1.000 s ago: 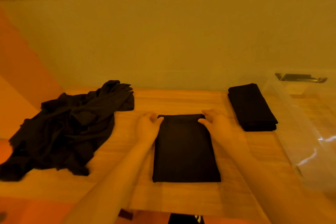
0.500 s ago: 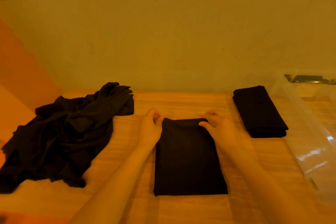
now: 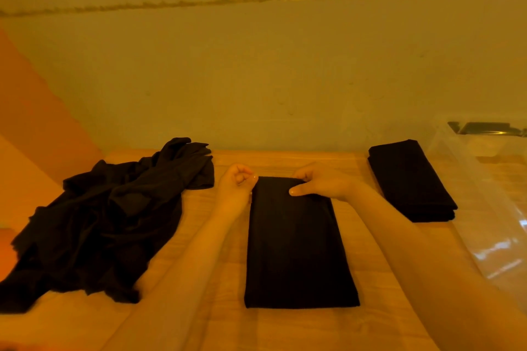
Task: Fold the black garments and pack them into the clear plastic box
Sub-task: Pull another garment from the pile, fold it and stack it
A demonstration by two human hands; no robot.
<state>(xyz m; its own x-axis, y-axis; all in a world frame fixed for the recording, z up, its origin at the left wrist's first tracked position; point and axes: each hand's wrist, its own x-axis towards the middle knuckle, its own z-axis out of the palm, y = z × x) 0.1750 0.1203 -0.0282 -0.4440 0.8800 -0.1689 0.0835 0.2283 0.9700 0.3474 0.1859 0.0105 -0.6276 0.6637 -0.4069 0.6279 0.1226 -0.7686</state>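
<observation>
**Far edge pinched, final fold about to begin**

A long folded black garment (image 3: 296, 245) lies flat at the centre of the frame on the wooden table (image 3: 285, 330), its short far edge just below mid-frame; both hands sit at that edge — the left hand (image 3: 235, 189) at the left corner, fingers curled inward and seemingly pinching the cloth, though the contact itself is hard to make out; the right hand (image 3: 319, 184) at the right corner, thumb laid on top of the fabric and fingers tucked at the far edge, pinching it.

To the right of centre a finished folded stack (image 3: 410, 182) rests on the table, just beside the clear plastic box (image 3: 470, 208) at the right edge of the frame; nothing folded can be seen inside the box, though its walls are faint. At the left of the frame a crumpled pile of black garments (image 3: 99, 222) waits unfolded.

The step in hand looks like the last halving of the centre piece; the task seems around its middle, with nothing packed yet. The next move calls for lifting both corners evenly and drawing them toward the bottom of the frame — the layers kept together so they do not slip apart — then laying edge on edge.
</observation>
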